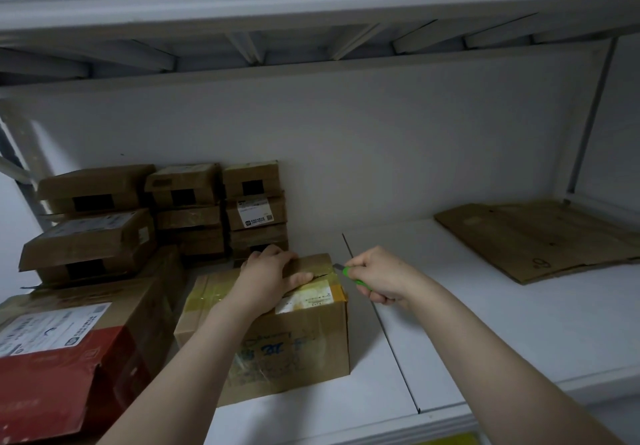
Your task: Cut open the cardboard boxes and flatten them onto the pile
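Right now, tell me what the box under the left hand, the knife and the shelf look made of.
Box: matte brown cardboard, glossy yellowish tape on top. Utility knife: bright green handle, likely plastic; grey blade tip, probably metal. Shelf: smooth white panels with seams, painted metal or laminate, unclear.

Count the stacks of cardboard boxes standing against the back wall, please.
3: a left stack, a middle stack and a right stack just behind the left hand. More boxes may be hidden behind the red box in front.
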